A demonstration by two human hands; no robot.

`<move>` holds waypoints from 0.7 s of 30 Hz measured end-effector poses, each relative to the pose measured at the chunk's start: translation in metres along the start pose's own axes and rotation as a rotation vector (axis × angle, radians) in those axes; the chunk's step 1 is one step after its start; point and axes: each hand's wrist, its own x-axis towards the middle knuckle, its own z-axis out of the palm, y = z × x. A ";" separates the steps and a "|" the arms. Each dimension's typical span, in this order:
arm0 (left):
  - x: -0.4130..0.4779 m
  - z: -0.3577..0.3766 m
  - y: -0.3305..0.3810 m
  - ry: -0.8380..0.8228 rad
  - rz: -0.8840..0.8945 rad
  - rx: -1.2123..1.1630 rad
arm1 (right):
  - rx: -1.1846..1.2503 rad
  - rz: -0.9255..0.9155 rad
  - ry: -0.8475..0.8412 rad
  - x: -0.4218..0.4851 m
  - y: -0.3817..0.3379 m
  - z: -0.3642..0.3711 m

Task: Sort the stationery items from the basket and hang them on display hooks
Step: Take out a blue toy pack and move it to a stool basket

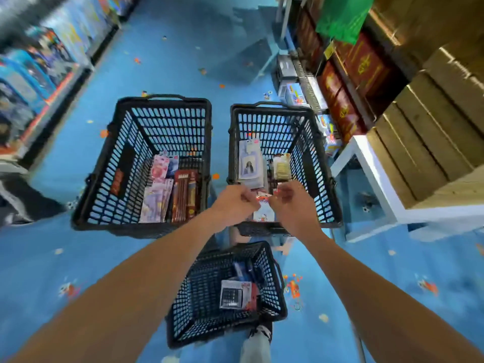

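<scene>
Hands meet over the right basket (272,106) — left hand (233,203) and right hand (289,204) each pinch a small carded packet (264,212) in curled fingers (247,198), above its near rim. Other packets (167,189) lie in the left basket (162,100) and the nearest basket (199,297).

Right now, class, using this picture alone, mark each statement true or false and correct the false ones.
1. Three black baskets sit on the blue floor. True: left basket, right basket, near basket.
2. The left basket is empty. False: it holds packets.
3. Both hands grip one small packet. True: left hand and right hand pinch it.
4. The hands are over the near basket. False: in this view they are over the right basket.
</scene>
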 end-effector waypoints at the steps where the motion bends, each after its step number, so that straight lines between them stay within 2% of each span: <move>1: -0.014 -0.007 -0.004 -0.145 -0.052 0.019 | -0.016 -0.050 0.010 -0.018 -0.006 0.002; 4: -0.046 -0.017 -0.034 -0.607 -0.274 0.163 | -0.080 -0.140 -0.014 -0.065 -0.009 0.019; 6: -0.059 -0.010 -0.069 -0.700 -0.377 0.246 | -0.109 -0.109 -0.085 -0.088 0.004 0.040; 8: -0.068 0.004 -0.111 -0.660 -0.407 0.334 | -0.125 -0.041 -0.196 -0.106 0.030 0.068; 12: -0.072 0.044 -0.211 -0.475 -0.360 0.507 | -0.181 0.191 -0.437 -0.133 0.106 0.135; 16: -0.059 0.093 -0.316 -0.391 -0.433 0.452 | -0.292 0.267 -0.590 -0.150 0.192 0.210; 18: -0.045 0.121 -0.366 -0.349 -0.461 0.395 | -0.370 0.260 -0.612 -0.153 0.235 0.244; 21: -0.014 0.158 -0.435 -0.320 -0.477 0.408 | -0.360 0.305 -0.572 -0.149 0.293 0.290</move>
